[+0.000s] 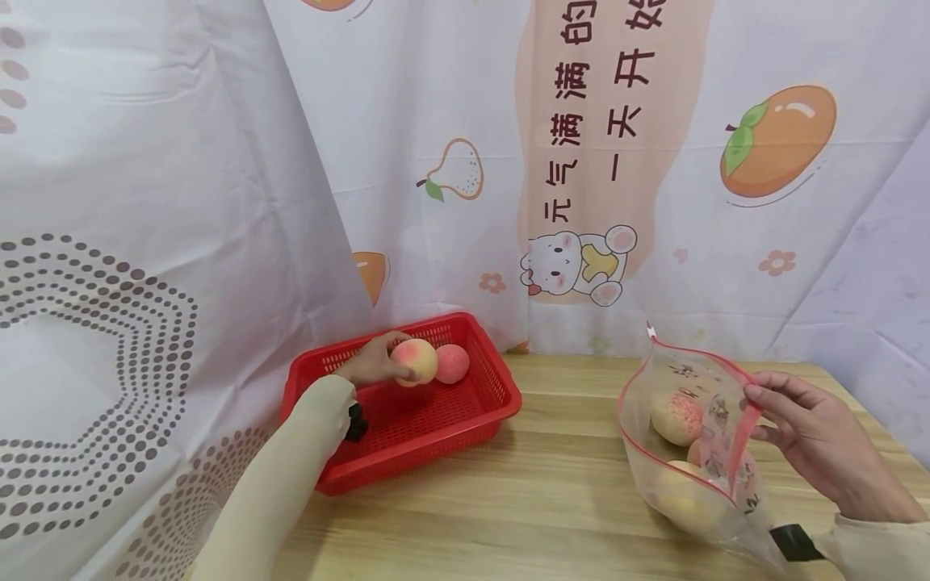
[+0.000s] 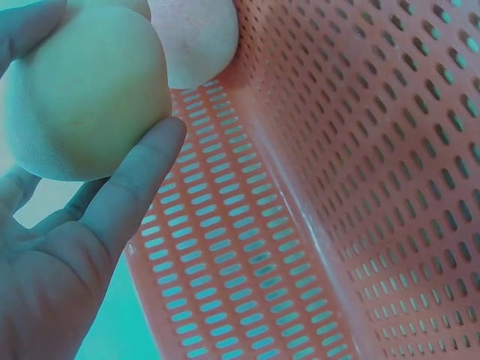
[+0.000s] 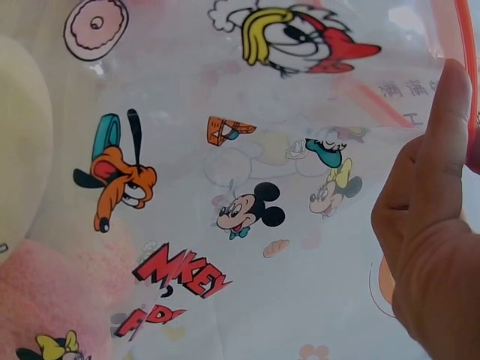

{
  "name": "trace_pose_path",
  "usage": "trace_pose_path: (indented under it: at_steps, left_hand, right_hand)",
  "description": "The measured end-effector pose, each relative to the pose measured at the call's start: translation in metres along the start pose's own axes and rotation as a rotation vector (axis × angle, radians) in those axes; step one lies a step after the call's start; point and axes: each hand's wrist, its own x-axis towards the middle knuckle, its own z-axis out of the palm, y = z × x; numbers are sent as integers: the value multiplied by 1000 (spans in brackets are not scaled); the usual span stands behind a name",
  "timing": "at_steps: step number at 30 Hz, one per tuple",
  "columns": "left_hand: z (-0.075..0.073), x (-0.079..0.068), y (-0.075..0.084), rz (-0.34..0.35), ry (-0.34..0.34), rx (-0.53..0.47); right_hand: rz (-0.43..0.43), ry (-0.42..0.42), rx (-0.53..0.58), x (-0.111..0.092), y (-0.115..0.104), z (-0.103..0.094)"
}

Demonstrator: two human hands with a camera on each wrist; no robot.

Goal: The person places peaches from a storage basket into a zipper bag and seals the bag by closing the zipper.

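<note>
A yellow peach (image 1: 416,362) with a pink blush is held over the floor of the red basket (image 1: 421,453); the left hand (image 1: 372,361) pinches it between thumb and curled fingers. Just beyond it in the basket sits a pinker peach (image 1: 453,365). Well apart, to the right, a clear zip bag (image 1: 715,420) with cartoon prints stands open, with more peaches (image 1: 677,418) inside. The right hand (image 1: 821,436) pinches the bag's red edge between thumb and fingers. Basket and bag rest on the wooden worktop (image 1: 559,484), before a printed curtain (image 1: 436,97).
</note>
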Motion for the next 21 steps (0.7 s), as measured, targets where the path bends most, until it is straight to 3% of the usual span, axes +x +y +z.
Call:
trace_pose_path:
  at_steps: [21]
  left_hand:
    - [-6, -5, 16, 82, 20, 39]
  right_hand:
    - [11, 10, -29, -1, -1, 1]
